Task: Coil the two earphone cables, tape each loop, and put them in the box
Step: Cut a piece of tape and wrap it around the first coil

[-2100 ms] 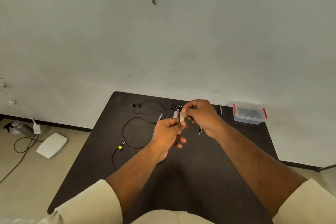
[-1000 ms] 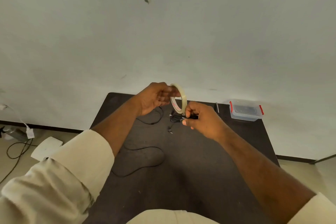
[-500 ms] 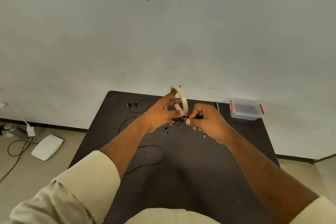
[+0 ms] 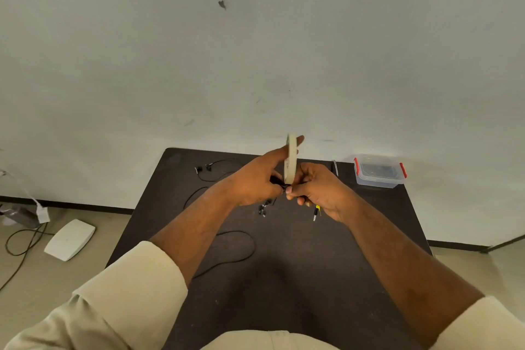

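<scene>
Head view: right hand pinches the coiled earphone cable above the counter's middle; left hand grips the tape roll. Wrap snugly, keeping loops pinched; box waits at far-right corner.

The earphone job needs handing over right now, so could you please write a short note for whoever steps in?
Left hand: holds the tape roll upright.
Right hand: pinches the coiled cable; its yellow plug dangles.
Second cable lies uncoiled on the table.
Box, far right corner, lid on.
Done: first coil.
Left: tape it, coil and tape the second, box both.
</scene>
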The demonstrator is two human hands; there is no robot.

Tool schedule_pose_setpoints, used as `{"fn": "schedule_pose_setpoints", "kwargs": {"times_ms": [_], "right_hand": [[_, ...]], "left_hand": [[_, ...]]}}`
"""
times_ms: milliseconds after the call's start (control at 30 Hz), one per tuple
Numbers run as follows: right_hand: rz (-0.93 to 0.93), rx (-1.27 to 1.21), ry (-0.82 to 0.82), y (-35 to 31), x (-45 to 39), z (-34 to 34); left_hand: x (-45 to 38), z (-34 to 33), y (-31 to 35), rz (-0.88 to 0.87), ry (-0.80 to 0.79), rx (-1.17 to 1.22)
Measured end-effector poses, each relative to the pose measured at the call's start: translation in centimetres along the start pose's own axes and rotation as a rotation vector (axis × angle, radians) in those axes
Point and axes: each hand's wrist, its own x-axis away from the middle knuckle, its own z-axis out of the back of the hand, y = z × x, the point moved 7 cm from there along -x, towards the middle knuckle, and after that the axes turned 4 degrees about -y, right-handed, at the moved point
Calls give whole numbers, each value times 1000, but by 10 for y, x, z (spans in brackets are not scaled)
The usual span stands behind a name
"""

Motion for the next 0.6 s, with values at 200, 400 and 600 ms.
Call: {"fn": "schedule_pose_setpoints", "kwargs": {"times_ms": [200,400,600], "right_hand": [[-13,-33,4,-3,-1,1],[7,-67,72,-8,-1,11],[126,75,206,-21,-5,23]], "left_hand": [[5,-6,20,-156,102,-320],[13,-17,17,-192,152,-521],[26,-19,16,-162,468,-695]]}}
